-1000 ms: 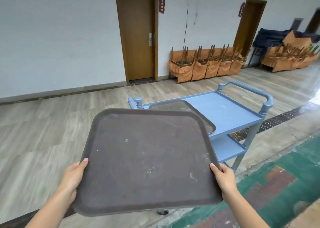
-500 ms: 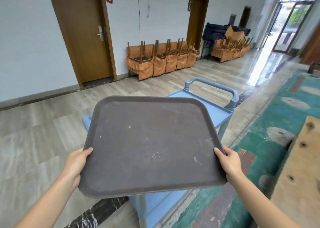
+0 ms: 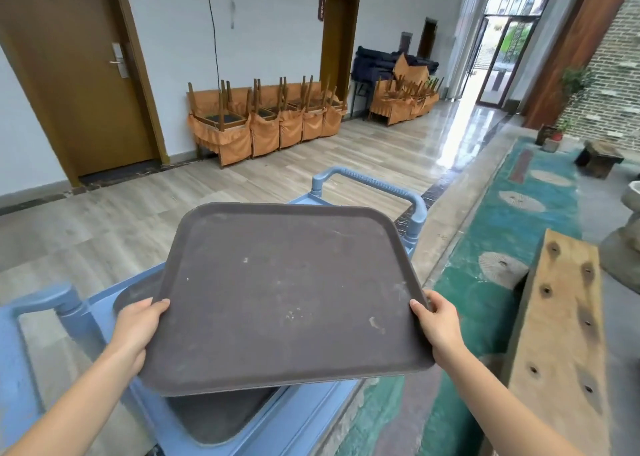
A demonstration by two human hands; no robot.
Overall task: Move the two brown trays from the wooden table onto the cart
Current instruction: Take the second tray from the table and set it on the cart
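Note:
I hold a large brown tray point(image 3: 284, 293) flat in the air over the blue cart point(image 3: 308, 417). My left hand point(image 3: 138, 327) grips its left edge and my right hand point(image 3: 438, 324) grips its right edge, thumbs on top. A second brown tray point(image 3: 214, 417) lies on the cart's top shelf below, mostly hidden; only its near corner and a strip at the left show. The wooden table point(image 3: 561, 334) runs along my right side.
The cart's far handle point(image 3: 374, 182) rises beyond the held tray and its near handle point(image 3: 41, 299) is at my left. Stacked orange-covered chairs point(image 3: 266, 123) line the far wall beside two brown doors. A green painted floor strip runs between cart and table.
I have come closer to the cart and the view has swung right. The held tray now hangs over the top shelf and covers most of the tray lying there.

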